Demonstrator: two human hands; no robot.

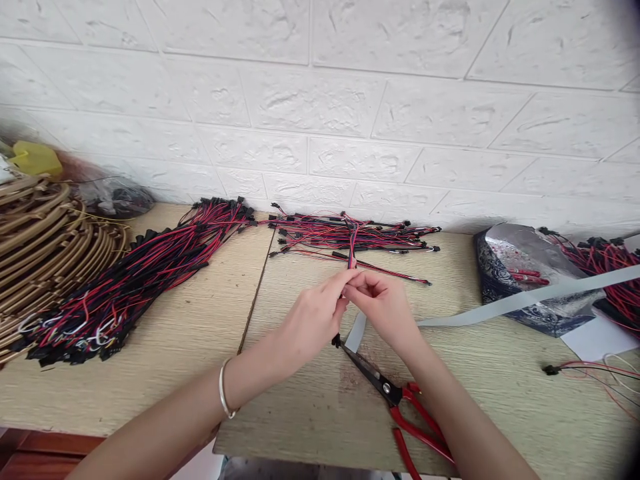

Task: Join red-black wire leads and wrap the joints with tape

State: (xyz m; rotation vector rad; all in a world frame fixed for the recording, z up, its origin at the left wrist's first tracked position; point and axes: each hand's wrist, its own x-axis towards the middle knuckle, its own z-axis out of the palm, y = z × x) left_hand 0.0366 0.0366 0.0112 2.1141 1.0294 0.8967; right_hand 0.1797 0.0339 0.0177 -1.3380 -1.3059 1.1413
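Cable [353, 241], red, black and blue: one, pinched between the fingertips of your left grip [313, 313] and your right grip [385, 308], which meet above the desk [295, 417]. It extends past your fingers toward the wire pile [320, 235]; a black connector [337, 341] shows just below your left grip. Pale strip [463, 319]: one, passing beneath your right grip. Scissors [386, 388], red-handled: one pair, on the desk beside your right forearm [450, 393].
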